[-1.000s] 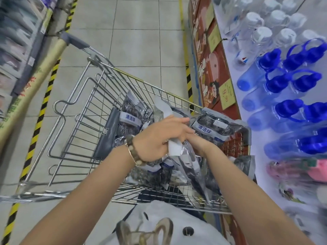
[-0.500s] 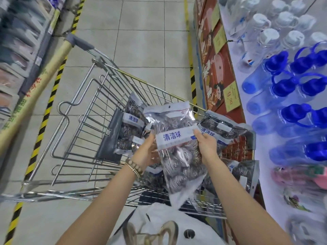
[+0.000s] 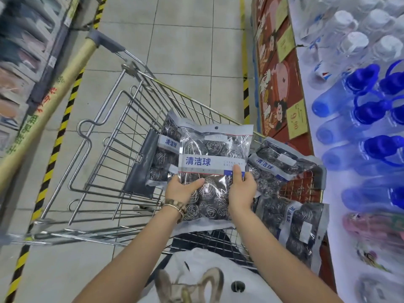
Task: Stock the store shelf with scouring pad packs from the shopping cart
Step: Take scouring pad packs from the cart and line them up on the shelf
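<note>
Hands, left hand (image 3: 182, 189) and right hand (image 3: 241, 190), grip scouring pad pack (image 3: 213, 149) above cart (image 3: 105, 162).

Both bare forearms are reaching forward from the bottom of the view, angling slightly toward each other. The left hand (image 3: 182, 190) is gripping the lower left part of a scouring pad pack (image 3: 215, 147), its thumb lying across the front and pointing right. The right hand (image 3: 241, 191) is gripping the lower right part, its thumb stretching upward over the front. The other fingers are curling behind, hidden. The two hands are sitting level, not touching
</note>
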`<state>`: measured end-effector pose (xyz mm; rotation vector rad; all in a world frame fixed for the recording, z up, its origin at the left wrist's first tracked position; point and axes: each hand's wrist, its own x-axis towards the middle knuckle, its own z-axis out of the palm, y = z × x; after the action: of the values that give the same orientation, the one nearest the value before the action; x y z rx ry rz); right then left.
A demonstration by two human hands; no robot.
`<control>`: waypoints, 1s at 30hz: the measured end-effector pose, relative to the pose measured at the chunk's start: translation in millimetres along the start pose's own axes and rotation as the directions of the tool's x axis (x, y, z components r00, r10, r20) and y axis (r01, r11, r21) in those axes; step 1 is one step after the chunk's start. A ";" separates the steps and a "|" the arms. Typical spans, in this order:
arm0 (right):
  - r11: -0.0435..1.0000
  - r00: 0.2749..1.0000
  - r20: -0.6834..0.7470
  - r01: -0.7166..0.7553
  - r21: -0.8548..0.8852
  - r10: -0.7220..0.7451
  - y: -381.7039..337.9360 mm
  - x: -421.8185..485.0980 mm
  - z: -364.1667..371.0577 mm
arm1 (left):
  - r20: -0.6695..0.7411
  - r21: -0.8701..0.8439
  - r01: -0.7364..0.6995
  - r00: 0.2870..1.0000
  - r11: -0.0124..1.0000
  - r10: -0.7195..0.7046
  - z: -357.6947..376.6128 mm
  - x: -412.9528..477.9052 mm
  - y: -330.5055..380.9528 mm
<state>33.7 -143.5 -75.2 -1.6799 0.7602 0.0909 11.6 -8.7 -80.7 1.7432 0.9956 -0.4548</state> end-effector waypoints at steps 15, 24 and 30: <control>0.844 0.877 0.319 -0.159 -0.513 0.359 85.5 29.4 22.5 | -0.326 0.090 -0.042 0.943 0.995 0.069 -83.2 10.7 -46.4; 0.703 0.718 0.199 -0.519 -0.486 0.667 142.6 57.1 66.0 | -0.368 0.068 -0.045 0.927 0.997 0.066 -105.9 15.1 -56.8; 0.694 0.658 0.261 -0.572 -0.438 0.707 175.5 43.3 93.0 | -0.437 0.024 -0.042 0.898 0.999 0.048 -117.6 23.0 -66.8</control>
<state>7.0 -88.1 -269.0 -1.5184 1.0262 1.1113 -46.1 115.4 -89.6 1.9214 1.2629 -0.0313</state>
